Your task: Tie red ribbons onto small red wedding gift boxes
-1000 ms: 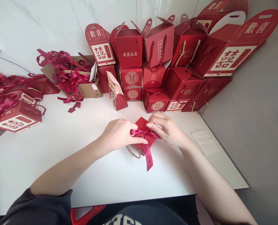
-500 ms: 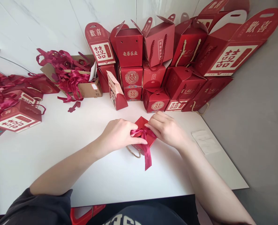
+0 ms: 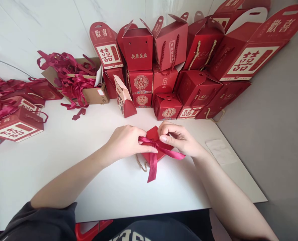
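A small red gift box [image 3: 154, 134] lies on the white table [image 3: 63, 160] in front of me, a tan cord handle [image 3: 140, 164] sticking out at its near left. A dark red satin ribbon [image 3: 154, 160] is knotted across the box, with one tail hanging toward me and another running right. My left hand [image 3: 125, 142] is closed on the ribbon at the box's left side. My right hand [image 3: 180, 139] pinches the ribbon just right of the knot.
Stacked red gift boxes [image 3: 169, 67] line the back wall. A brown carton full of ribbons [image 3: 75, 80] sits at back left, and more ribboned boxes [image 3: 15, 124] lie at far left. A white paper sheet [image 3: 220, 152] lies near the table's right edge, where grey floor begins.
A second ribbon tail has been drawn out to the right below my right hand. The hanging tail has shifted slightly left. My left hand has held its place.
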`<state>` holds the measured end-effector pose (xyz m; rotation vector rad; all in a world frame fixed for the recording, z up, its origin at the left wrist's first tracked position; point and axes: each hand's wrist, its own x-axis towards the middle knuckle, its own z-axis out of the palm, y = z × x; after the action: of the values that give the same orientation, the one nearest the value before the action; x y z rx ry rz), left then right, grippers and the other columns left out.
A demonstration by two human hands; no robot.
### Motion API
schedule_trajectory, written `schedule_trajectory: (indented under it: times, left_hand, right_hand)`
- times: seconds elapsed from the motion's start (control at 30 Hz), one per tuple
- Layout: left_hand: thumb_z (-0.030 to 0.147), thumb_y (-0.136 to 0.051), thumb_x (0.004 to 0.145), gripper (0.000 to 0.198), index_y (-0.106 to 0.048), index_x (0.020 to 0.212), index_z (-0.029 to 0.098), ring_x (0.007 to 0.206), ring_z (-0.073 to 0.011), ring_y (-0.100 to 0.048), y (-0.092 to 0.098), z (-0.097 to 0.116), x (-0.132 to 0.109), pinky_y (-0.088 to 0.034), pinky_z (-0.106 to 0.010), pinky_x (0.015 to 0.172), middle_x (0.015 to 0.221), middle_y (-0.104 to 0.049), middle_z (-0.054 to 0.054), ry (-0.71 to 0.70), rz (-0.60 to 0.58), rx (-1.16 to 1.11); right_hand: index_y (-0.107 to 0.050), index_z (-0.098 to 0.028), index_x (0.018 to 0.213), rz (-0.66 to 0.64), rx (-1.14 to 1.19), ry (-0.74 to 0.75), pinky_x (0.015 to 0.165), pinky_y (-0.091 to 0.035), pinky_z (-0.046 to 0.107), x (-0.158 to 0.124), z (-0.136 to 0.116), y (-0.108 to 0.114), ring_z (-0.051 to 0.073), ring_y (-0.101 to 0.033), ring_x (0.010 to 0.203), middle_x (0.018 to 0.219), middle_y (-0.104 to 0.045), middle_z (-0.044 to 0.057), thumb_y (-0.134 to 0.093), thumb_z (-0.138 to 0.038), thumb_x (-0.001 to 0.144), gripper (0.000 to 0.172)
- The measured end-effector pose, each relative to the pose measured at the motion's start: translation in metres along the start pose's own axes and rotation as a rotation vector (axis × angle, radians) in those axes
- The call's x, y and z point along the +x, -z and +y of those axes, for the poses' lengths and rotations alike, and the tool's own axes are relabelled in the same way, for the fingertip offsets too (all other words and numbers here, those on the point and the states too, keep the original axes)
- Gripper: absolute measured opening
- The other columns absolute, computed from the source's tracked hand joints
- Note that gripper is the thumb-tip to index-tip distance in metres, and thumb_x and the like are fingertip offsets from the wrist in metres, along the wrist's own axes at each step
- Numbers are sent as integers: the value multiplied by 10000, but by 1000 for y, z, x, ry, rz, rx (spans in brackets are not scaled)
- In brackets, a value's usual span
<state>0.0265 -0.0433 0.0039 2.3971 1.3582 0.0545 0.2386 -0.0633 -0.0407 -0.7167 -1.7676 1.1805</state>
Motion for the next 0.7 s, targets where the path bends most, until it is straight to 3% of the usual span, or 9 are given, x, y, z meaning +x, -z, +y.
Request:
schedule_trajectory:
  times: [0.27,0.53,0.7]
  left_hand:
    - [693,-623,699,575,-388,572,184,485,-109,-383,-2,0,0,-229,-253,504,514,-485,41,-30,5,19]
    - [715,-586,725,582,-413,566,183,514,-122,-432,-6,0,-1,-232,-260,510,547,-527,29,-54,21,67]
    - [719,-573,741,576,-439,578,183,523,-123,-446,-8,1,-2,-222,-264,517,580,-544,21,-61,42,93]
  right_hand:
    - [-566,-202,711,-19,271,-17,646,-377,298,-1,15,-2,147,-488,682,753,-526,3,-644,-351,932,278]
    - [-612,-202,703,-10,112,-62,645,-360,284,-1,14,-2,140,-463,676,760,-520,4,-656,-386,922,290]
    - [-598,-188,706,-39,129,-133,604,-361,256,0,8,-1,118,-457,630,736,-532,-3,-637,-381,936,302]
